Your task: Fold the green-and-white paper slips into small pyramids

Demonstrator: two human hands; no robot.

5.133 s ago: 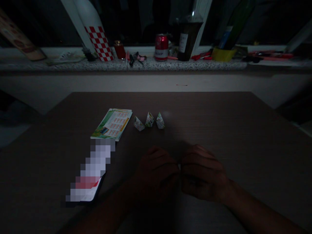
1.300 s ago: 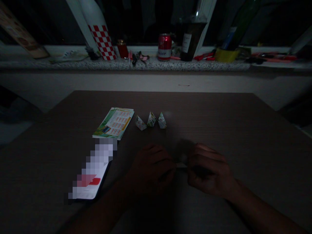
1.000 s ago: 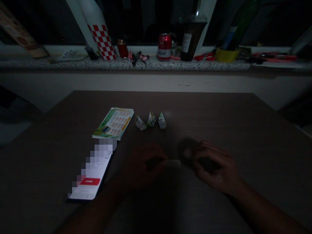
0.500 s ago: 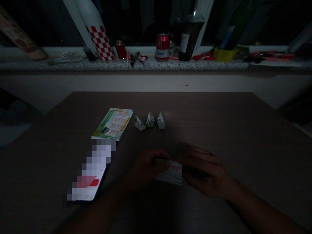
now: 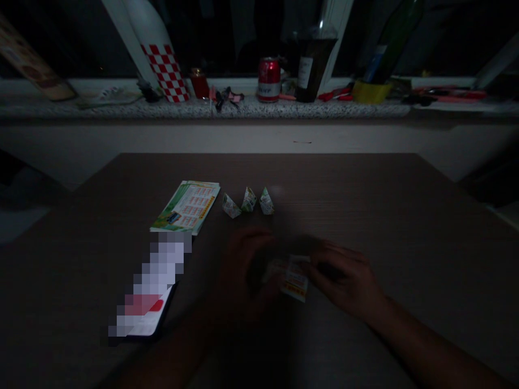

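Observation:
My right hand (image 5: 344, 275) is closed, with thumb and fingertips pinching the right side of a small folded sheet of printed paper (image 5: 297, 278). The paper shows orange print and a yellow strip along its lower edge. My left hand (image 5: 243, 275) is at the paper's left, smeared by motion. Its thumb and fingers are spread apart, with the thumb overlapping the paper's left part; whether it touches is unclear. Beyond the hands stand three small folded paper pieces: a left one (image 5: 231, 206), a middle one (image 5: 248, 200) and a right one (image 5: 266, 201).
A stack of printed leaflets (image 5: 186, 208) lies left on the dark wooden table (image 5: 344, 189), with a lit phone (image 5: 148, 321) nearer me. The windowsill (image 5: 243, 111) behind holds a checkered bottle (image 5: 168, 73), a red can (image 5: 268, 80) and other items.
My left hand has opened from its hold on the paper, its fingers lifting away. The paper has turned and now shows a yellow strip, pinched by my right hand.

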